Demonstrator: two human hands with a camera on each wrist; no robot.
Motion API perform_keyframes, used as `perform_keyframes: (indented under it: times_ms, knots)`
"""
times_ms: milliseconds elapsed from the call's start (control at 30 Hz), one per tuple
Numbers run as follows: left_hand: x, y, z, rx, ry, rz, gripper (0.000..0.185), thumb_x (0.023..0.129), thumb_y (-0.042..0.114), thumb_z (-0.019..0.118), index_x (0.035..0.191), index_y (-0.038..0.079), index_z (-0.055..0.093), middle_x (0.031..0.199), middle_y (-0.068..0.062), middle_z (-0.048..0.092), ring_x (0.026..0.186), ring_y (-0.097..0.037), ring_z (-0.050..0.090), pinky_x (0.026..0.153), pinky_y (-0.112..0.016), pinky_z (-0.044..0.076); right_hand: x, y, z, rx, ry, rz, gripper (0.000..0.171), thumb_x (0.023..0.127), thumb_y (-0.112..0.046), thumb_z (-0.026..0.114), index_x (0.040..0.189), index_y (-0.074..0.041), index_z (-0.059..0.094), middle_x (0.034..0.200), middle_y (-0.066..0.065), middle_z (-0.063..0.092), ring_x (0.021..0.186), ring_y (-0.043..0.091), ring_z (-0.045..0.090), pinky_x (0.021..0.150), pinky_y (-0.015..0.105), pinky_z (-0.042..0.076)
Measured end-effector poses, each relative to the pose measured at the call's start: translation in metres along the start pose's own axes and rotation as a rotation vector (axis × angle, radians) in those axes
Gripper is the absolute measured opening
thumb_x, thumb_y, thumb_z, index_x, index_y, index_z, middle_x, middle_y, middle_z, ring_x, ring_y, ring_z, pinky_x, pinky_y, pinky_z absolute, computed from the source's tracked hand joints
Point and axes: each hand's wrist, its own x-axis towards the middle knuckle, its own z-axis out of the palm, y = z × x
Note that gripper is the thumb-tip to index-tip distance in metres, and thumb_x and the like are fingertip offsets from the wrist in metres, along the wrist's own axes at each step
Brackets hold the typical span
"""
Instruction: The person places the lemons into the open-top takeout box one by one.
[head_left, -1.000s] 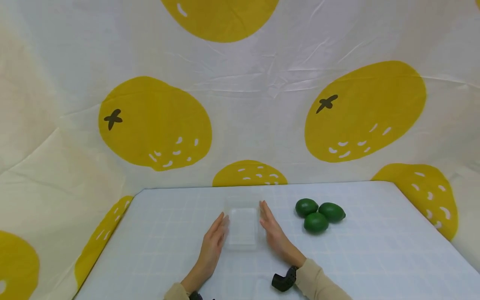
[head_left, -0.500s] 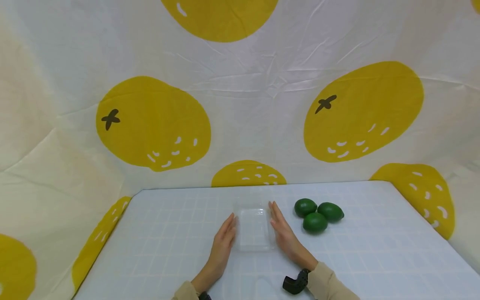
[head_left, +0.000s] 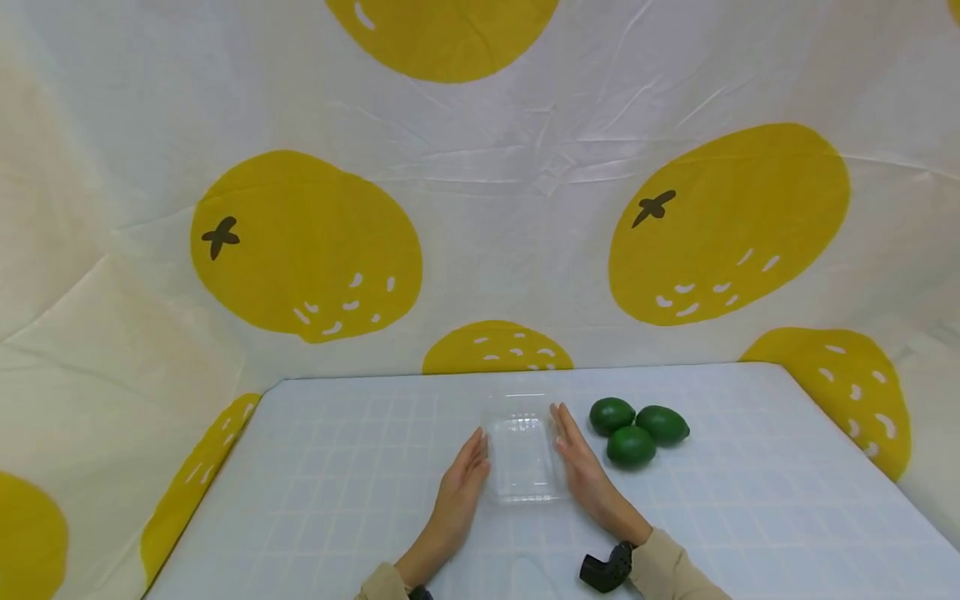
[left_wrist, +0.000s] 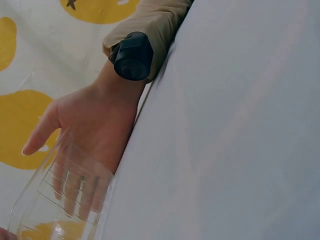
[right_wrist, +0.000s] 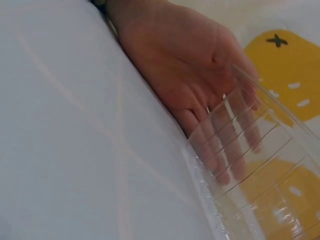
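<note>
A clear tray (head_left: 522, 447) sits on the table (head_left: 337, 475) between flat hands — left hand (head_left: 465, 479), right hand (head_left: 583, 475), fingers straight, pressing its sides — 3 limes (head_left: 636, 430) just beside.

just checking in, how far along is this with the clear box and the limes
Early. Nothing is packed: the clear plastic container holds nothing. In hand: the left hand and right hand lie flat against its two sides on the table. Left: all three limes sit in a cluster to its right, untouched.
</note>
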Motion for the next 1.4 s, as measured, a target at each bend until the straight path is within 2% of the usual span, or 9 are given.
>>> perform_keyframes:
  times_ms: [200, 700, 833, 900, 967, 1033, 1100, 1200, 1400]
  knots:
    - [-0.0002, 0.0006, -0.0012, 0.060, -0.001, 0.013, 0.055, 0.106, 0.018, 0.046, 0.156, 0.006, 0.027, 0.156, -0.017, 0.035, 0.144, -0.029, 0.033, 0.114, -0.038, 0.028, 0.0005, -0.0009, 0.0011, -0.012, 0.010, -0.007, 0.066, 0.108, -0.018, 0.029, 0.156, -0.007, -0.015, 0.165, 0.012, -0.013, 0.149, 0.031, -0.019, 0.113, 0.060, -0.015]
    - [-0.0030, -0.0023, -0.0027, 0.080, 0.002, 0.048, 0.056, 0.107, 0.023, 0.044, 0.157, 0.006, 0.025, 0.155, -0.017, 0.036, 0.143, -0.028, 0.034, 0.113, -0.039, 0.029, -0.0004, 0.0007, 0.0031, 0.004, -0.018, -0.050, 0.067, 0.108, -0.015, 0.029, 0.155, -0.003, -0.017, 0.164, 0.014, -0.017, 0.149, 0.030, -0.019, 0.115, 0.054, -0.014]
    - [-0.0028, -0.0038, -0.0033, 0.078, 0.005, 0.048, 0.056, 0.107, 0.024, 0.043, 0.157, 0.006, 0.024, 0.155, -0.018, 0.036, 0.143, -0.029, 0.034, 0.113, -0.039, 0.030, -0.0001, 0.0014, 0.0031, 0.010, -0.033, -0.060, 0.067, 0.108, -0.016, 0.029, 0.155, -0.004, -0.018, 0.164, 0.013, -0.018, 0.149, 0.029, -0.019, 0.119, 0.030, -0.004]
    - [-0.0024, -0.0045, -0.0034, 0.085, 0.007, 0.041, 0.056, 0.108, 0.025, 0.042, 0.157, 0.007, 0.023, 0.156, -0.018, 0.035, 0.143, -0.030, 0.035, 0.113, -0.039, 0.030, 0.0000, 0.0020, 0.0031, 0.005, -0.030, -0.055, 0.068, 0.108, -0.017, 0.029, 0.155, -0.004, -0.018, 0.164, 0.013, -0.018, 0.149, 0.029, -0.019, 0.114, 0.016, 0.004]
    - [-0.0016, -0.0039, -0.0027, 0.088, 0.009, 0.033, 0.056, 0.108, 0.025, 0.041, 0.158, 0.007, 0.022, 0.156, -0.017, 0.034, 0.143, -0.029, 0.034, 0.113, -0.039, 0.030, -0.0002, 0.0018, 0.0027, -0.004, -0.017, -0.037, 0.068, 0.109, -0.018, 0.030, 0.155, -0.004, -0.018, 0.164, 0.013, -0.017, 0.149, 0.029, -0.017, 0.109, 0.009, 0.010]
    - [-0.0010, -0.0031, -0.0019, 0.092, 0.012, 0.025, 0.056, 0.108, 0.025, 0.041, 0.158, 0.008, 0.022, 0.157, -0.016, 0.034, 0.143, -0.028, 0.034, 0.113, -0.039, 0.029, -0.0004, 0.0011, 0.0026, 0.002, -0.005, -0.024, 0.067, 0.108, -0.017, 0.030, 0.155, -0.004, -0.017, 0.164, 0.015, -0.016, 0.149, 0.030, -0.017, 0.115, 0.017, 0.005]
    - [-0.0011, -0.0024, -0.0018, 0.092, 0.017, 0.018, 0.056, 0.108, 0.025, 0.040, 0.158, 0.008, 0.022, 0.157, -0.016, 0.034, 0.143, -0.027, 0.034, 0.113, -0.038, 0.029, -0.0003, 0.0007, 0.0033, 0.006, 0.008, -0.010, 0.067, 0.108, -0.017, 0.029, 0.156, -0.005, -0.016, 0.164, 0.017, -0.014, 0.149, 0.031, -0.016, 0.119, 0.032, -0.003]
    - [-0.0005, -0.0020, -0.0024, 0.087, 0.020, 0.024, 0.056, 0.108, 0.025, 0.040, 0.158, 0.007, 0.022, 0.157, -0.016, 0.033, 0.144, -0.027, 0.034, 0.113, -0.038, 0.029, 0.0010, 0.0005, 0.0049, 0.017, 0.015, -0.011, 0.066, 0.108, -0.014, 0.028, 0.156, -0.004, -0.015, 0.164, 0.019, -0.013, 0.149, 0.033, -0.017, 0.116, 0.053, -0.012]
    - [0.0032, -0.0038, -0.0015, 0.101, 0.019, 0.054, 0.056, 0.108, 0.025, 0.040, 0.157, 0.003, 0.022, 0.157, -0.018, 0.033, 0.143, -0.031, 0.034, 0.113, -0.040, 0.030, 0.0055, 0.0032, 0.0042, 0.023, 0.015, -0.040, 0.066, 0.108, -0.014, 0.029, 0.155, -0.001, -0.015, 0.163, 0.021, -0.014, 0.148, 0.035, -0.018, 0.114, 0.057, -0.015]
